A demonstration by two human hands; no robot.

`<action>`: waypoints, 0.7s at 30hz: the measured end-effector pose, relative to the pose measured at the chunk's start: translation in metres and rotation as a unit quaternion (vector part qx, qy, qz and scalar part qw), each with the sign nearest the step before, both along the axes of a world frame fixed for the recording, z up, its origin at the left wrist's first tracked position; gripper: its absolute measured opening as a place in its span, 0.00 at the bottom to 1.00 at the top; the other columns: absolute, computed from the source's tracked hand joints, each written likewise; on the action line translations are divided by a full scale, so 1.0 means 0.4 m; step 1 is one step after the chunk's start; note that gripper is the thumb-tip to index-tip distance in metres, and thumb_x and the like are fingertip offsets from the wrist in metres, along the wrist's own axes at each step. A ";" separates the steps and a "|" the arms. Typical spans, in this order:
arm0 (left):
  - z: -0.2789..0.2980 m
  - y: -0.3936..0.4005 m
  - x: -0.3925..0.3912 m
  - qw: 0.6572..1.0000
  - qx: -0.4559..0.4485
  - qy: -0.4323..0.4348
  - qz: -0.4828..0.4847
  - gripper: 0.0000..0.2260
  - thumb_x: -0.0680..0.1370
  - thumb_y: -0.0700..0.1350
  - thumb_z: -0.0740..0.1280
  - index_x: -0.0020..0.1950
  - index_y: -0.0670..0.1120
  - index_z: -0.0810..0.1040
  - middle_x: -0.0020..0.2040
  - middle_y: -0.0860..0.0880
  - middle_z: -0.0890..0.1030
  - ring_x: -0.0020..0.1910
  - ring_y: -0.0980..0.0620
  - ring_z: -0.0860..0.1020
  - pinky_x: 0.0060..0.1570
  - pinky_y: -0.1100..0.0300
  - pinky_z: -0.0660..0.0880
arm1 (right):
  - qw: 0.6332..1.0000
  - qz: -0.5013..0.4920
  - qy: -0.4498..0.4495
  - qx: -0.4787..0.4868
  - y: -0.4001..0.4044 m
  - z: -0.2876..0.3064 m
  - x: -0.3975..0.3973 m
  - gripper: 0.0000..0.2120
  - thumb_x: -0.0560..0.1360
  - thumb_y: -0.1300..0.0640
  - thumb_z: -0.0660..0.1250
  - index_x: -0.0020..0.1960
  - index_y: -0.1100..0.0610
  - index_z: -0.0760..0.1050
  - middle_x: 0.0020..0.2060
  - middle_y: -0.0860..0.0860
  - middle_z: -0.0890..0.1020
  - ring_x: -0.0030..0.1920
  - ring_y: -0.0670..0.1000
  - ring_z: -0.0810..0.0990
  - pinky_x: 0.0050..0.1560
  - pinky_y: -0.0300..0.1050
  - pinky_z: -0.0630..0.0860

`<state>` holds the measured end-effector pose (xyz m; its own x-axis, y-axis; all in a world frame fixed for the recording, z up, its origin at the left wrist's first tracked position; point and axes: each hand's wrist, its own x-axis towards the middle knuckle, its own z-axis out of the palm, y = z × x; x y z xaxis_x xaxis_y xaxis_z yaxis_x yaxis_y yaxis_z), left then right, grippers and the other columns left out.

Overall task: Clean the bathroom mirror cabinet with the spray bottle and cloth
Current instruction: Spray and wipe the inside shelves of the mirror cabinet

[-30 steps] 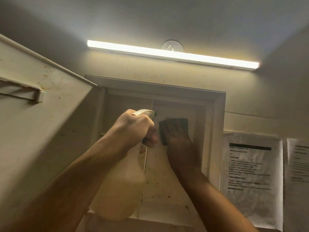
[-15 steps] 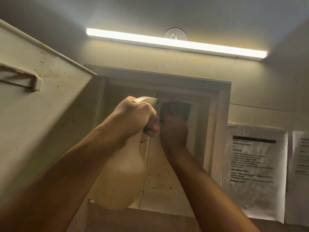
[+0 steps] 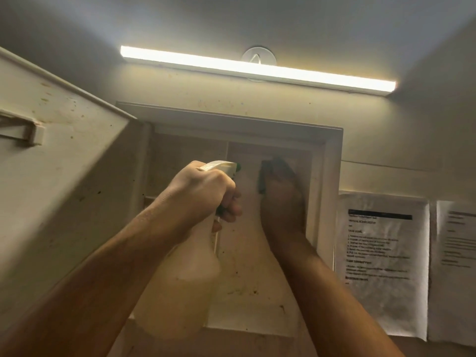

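The cabinet (image 3: 332, 161) hangs open on the wall, and its stained back panel (image 3: 247, 274) shows brown spots. My left hand (image 3: 203, 194) grips the neck of a translucent spray bottle (image 3: 180, 287) holding yellowish liquid, with the nozzle pointing right toward the panel. My right hand (image 3: 283, 202) presses a dark green cloth (image 3: 265, 173) flat against the upper back panel. Most of the cloth is hidden under the fingers.
The open cabinet door (image 3: 64, 176), spotted and with a small shelf rail (image 3: 28, 130), swings out at the left. A lit tube lamp (image 3: 257, 68) runs above the cabinet. Two printed sheets (image 3: 381, 253) are taped to the wall at the right.
My right hand has moved the cloth to the right across the upper back panel. My left hand keeps the bottle raised in about the same place.
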<state>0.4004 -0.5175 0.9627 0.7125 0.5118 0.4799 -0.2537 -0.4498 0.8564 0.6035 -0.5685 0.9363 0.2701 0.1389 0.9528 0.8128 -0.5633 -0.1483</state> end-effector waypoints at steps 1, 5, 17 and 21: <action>0.000 0.001 -0.002 1.000 -0.001 -0.002 -0.002 0.07 0.69 0.31 0.62 0.40 0.36 0.80 0.33 0.41 0.83 0.31 0.46 0.80 0.25 0.62 0.71 | 1.000 -0.007 0.011 0.013 0.001 -0.003 -0.004 0.15 0.82 0.62 0.59 0.67 0.59 0.73 0.62 0.58 0.77 0.59 0.58 0.78 0.57 0.53 0.79; 0.002 0.003 -0.016 1.000 -0.019 -0.010 0.000 0.08 0.69 0.30 0.62 0.42 0.34 0.80 0.34 0.39 0.83 0.30 0.46 0.80 0.23 0.63 0.71 | 0.999 -0.041 -0.003 0.018 0.012 -0.029 -0.035 0.17 0.80 0.62 0.62 0.69 0.58 0.71 0.65 0.56 0.75 0.61 0.57 0.77 0.55 0.51 0.80; -0.085 -0.021 -0.035 0.996 -0.083 -0.007 0.026 0.07 0.78 0.31 0.60 0.52 0.39 0.74 0.43 0.37 0.84 0.39 0.43 0.81 0.30 0.58 0.74 | 0.984 0.091 0.048 0.142 -0.120 -0.040 -0.134 0.14 0.79 0.62 0.63 0.63 0.59 0.78 0.51 0.57 0.83 0.50 0.55 0.83 0.47 0.52 0.83; -0.137 -0.018 -0.029 0.992 -0.125 0.014 0.023 0.06 0.79 0.33 0.63 0.52 0.38 0.78 0.41 0.40 0.84 0.42 0.44 0.82 0.32 0.56 0.75 | 0.980 0.102 0.085 0.150 -0.158 -0.071 -0.179 0.17 0.77 0.65 0.65 0.65 0.60 0.76 0.53 0.59 0.83 0.54 0.57 0.82 0.49 0.53 0.83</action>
<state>0.3888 -0.5247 0.9080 0.6964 0.6447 0.3153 -0.2130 -0.2339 0.9486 0.5319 -0.6319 0.9077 0.4240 -0.0720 0.9028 0.8534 -0.3019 -0.4249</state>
